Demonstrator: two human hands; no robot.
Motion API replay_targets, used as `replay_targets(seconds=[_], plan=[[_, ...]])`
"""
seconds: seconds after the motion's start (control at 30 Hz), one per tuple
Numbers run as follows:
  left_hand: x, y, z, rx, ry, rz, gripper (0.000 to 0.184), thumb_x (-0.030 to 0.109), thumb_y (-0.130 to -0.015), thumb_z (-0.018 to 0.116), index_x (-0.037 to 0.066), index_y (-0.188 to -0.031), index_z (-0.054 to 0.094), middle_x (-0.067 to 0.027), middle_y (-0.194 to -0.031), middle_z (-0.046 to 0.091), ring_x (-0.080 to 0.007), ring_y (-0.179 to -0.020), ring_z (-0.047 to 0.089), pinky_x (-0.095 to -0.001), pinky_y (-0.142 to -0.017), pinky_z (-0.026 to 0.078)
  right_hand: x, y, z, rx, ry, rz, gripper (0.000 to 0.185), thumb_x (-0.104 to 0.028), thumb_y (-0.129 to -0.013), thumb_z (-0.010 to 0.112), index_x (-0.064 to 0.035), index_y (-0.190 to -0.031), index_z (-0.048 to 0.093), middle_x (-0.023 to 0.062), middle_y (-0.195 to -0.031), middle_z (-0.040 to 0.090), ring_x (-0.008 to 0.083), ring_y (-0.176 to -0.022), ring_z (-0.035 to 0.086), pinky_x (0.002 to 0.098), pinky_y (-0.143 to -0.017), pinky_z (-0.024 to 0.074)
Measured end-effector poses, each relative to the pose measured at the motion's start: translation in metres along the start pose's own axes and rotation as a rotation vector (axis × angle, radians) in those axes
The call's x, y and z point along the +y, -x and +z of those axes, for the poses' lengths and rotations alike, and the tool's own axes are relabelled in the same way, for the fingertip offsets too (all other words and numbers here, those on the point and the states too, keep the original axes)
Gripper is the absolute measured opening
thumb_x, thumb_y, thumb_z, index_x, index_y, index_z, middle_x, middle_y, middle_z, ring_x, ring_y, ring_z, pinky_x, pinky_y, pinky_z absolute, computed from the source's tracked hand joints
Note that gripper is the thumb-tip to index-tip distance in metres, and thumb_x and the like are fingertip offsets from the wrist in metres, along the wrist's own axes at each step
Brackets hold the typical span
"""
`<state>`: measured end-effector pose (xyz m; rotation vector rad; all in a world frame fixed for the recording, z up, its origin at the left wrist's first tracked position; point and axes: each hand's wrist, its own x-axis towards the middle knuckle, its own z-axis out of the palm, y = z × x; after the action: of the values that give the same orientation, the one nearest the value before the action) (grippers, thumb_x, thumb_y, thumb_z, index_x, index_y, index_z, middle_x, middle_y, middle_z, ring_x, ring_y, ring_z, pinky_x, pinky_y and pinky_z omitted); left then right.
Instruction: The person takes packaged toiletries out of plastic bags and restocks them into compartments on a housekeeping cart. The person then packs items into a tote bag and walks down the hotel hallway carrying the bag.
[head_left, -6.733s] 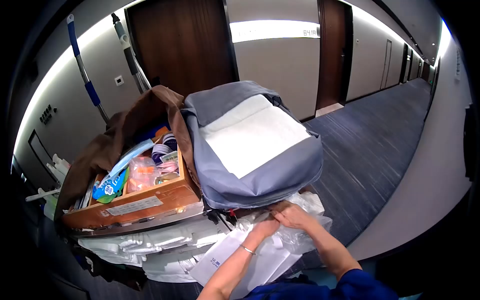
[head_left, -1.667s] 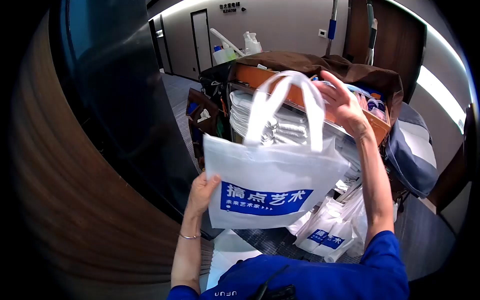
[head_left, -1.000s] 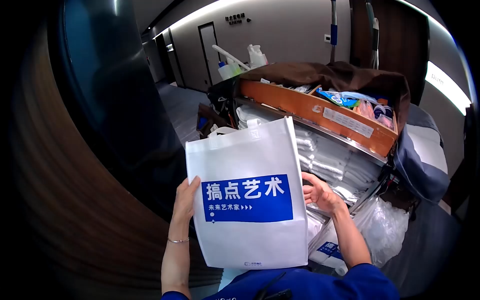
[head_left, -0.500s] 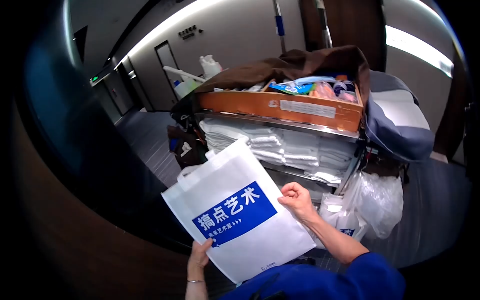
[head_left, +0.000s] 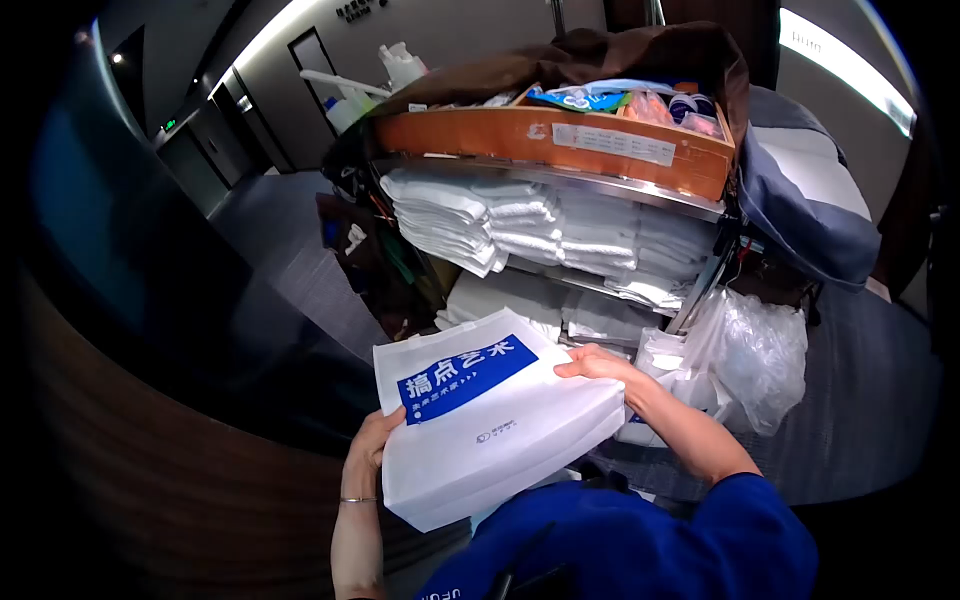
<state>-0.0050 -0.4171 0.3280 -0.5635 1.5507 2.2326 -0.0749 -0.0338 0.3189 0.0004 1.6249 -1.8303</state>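
Note:
A white tote bag (head_left: pixel 500 425) with a blue printed panel is held in front of my body, tilted flatter, its folded base edge toward me. My left hand (head_left: pixel 377 437) is closed on the bag's left edge, thumb on top by the blue panel. At the opposite side my right hand (head_left: pixel 597 364) grips the right edge, fingers together and thumb over the top face. The fingers under the bag are hidden, and its handles do not show.
Ahead stands a housekeeping cart with a wooden tray (head_left: pixel 480 137) of small packets and bottles. Below it lie stacks of folded white towels (head_left: pixel 525 222). A clear plastic bag (head_left: pixel 762 360) hangs at the cart's right, beside a grey-blue cloth bag (head_left: pixel 800 225). A dark wall edge is at left.
The tote has tipped from facing me to lying flatter, its lower end bulging open. My right hand has gone from a loose pinch to gripping the edge. The cart appears closer.

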Motion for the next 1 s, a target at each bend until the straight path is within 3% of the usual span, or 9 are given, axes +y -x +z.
replay_targets(seconds=[0.3, 0.4, 0.57, 0.7, 0.77, 0.8, 0.83, 0.93, 1.0], plan=[[-0.111, 0.008, 0.002, 0.005, 0.055, -0.04, 0.035, 0.014, -0.091, 0.056, -0.001, -0.122, 0.051, -0.0118, -0.11, 0.063, -0.02, -0.095, 0.064, -0.0324, -0.08, 0.054, 0.086, 0.018, -0.022, -0.044, 0.1, 0.035, 0.043, -0.011, -0.086, 0.062, -0.0012, -0.126, 0.051, 0.0104, -0.109, 0.062, 0.0145, -0.093, 0.061, 0.0287, -0.075, 0.0514], [-0.111, 0.016, 0.015, 0.022, 0.205, -0.019, 0.034, 0.017, -0.093, 0.053, 0.0, -0.122, 0.051, -0.0114, -0.109, 0.063, -0.0193, -0.093, 0.064, -0.0325, -0.08, 0.054, 0.071, 0.032, -0.032, -0.063, -0.281, 0.004, 0.073, -0.033, -0.086, 0.063, -0.0094, -0.144, 0.025, 0.0124, -0.128, 0.05, 0.0211, -0.105, 0.058, 0.0346, -0.091, 0.0465], [-0.087, 0.035, 0.032, 0.004, 0.243, 0.028, 0.035, 0.018, -0.092, 0.055, 0.0, -0.122, 0.051, -0.0099, -0.109, 0.063, -0.0165, -0.094, 0.063, -0.0297, -0.083, 0.052, 0.043, 0.057, -0.045, -0.269, -0.126, -0.167, 0.093, -0.056, -0.072, 0.07, -0.0083, -0.141, 0.03, 0.014, -0.142, 0.032, 0.0259, -0.133, 0.03, 0.0412, -0.107, 0.028], [-0.067, 0.038, 0.039, 0.063, 0.199, 0.013, 0.033, 0.017, -0.092, 0.056, -0.001, -0.119, 0.053, -0.0101, -0.105, 0.065, -0.0172, -0.09, 0.065, -0.0302, -0.079, 0.054, 0.0, 0.073, -0.038, -0.232, 0.179, -0.252, 0.1, -0.043, -0.056, 0.085, -0.0117, -0.138, 0.038, 0.0119, -0.149, 0.02, 0.028, -0.136, 0.025, 0.0378, -0.108, 0.0246], [-0.062, 0.037, 0.037, 0.046, 0.206, 0.045, 0.032, 0.015, -0.09, 0.058, -0.001, -0.118, 0.054, -0.0103, -0.104, 0.065, -0.0177, -0.09, 0.065, -0.0306, -0.078, 0.055, -0.018, 0.078, -0.031, -0.391, 0.5, -0.354, 0.082, -0.016, -0.058, 0.078, -0.0173, -0.133, 0.045, 0.0144, -0.148, 0.022, 0.0287, -0.139, 0.018, 0.0409, -0.11, 0.0202], [-0.063, 0.032, 0.031, 0.053, 0.169, 0.05, 0.032, 0.014, -0.089, 0.059, 0.0, -0.117, 0.055, -0.0105, -0.104, 0.065, -0.0179, -0.09, 0.065, -0.0311, -0.078, 0.055, -0.019, 0.08, -0.022, -0.299, 0.578, -0.397, 0.064, -0.018, -0.059, 0.081, -0.0139, -0.117, 0.056, 0.013, -0.144, 0.03, 0.0289, -0.136, 0.026, 0.0401, -0.109, 0.0238], [-0.065, 0.026, 0.025, 0.06, 0.134, 0.053, 0.031, 0.012, -0.088, 0.06, 0.0, -0.117, 0.055, -0.0108, -0.105, 0.065, -0.0182, -0.091, 0.065, -0.0315, -0.078, 0.055, -0.016, 0.078, -0.019, -0.307, 0.579, -0.396, 0.064, -0.018, -0.059, 0.081, -0.0139, -0.117, 0.056, 0.013, -0.144, 0.03, 0.0289, -0.136, 0.026, 0.0401, -0.109, 0.0238], [-0.075, 0.018, 0.01, -0.016, 0.149, 0.033, 0.038, 0.002, -0.082, 0.064, 0.001, -0.119, 0.053, -0.011, -0.108, 0.063, -0.0192, -0.094, 0.064, -0.0322, -0.081, 0.054, 0.003, 0.071, -0.015, -0.108, 0.544, -0.487, 0.022, -0.003, -0.061, 0.071, -0.0072, -0.076, 0.055, 0.0098, -0.123, 0.053, 0.0247, -0.12, 0.046, 0.0378, -0.1, 0.0356], [-0.08, 0.015, 0.002, -0.102, 0.127, -0.007, 0.05, -0.005, -0.076, 0.067, 0.003, -0.123, 0.05, -0.0102, -0.112, 0.062, -0.0197, -0.097, 0.063, -0.0326, -0.083, 0.054, 0.015, 0.066, -0.02, -0.064, 0.557, -0.526, 0.022, -0.001, -0.059, 0.07, -0.0068, -0.073, 0.054, 0.0094, -0.116, 0.057, 0.0221, -0.112, 0.05, 0.0357, -0.095, 0.0385]])
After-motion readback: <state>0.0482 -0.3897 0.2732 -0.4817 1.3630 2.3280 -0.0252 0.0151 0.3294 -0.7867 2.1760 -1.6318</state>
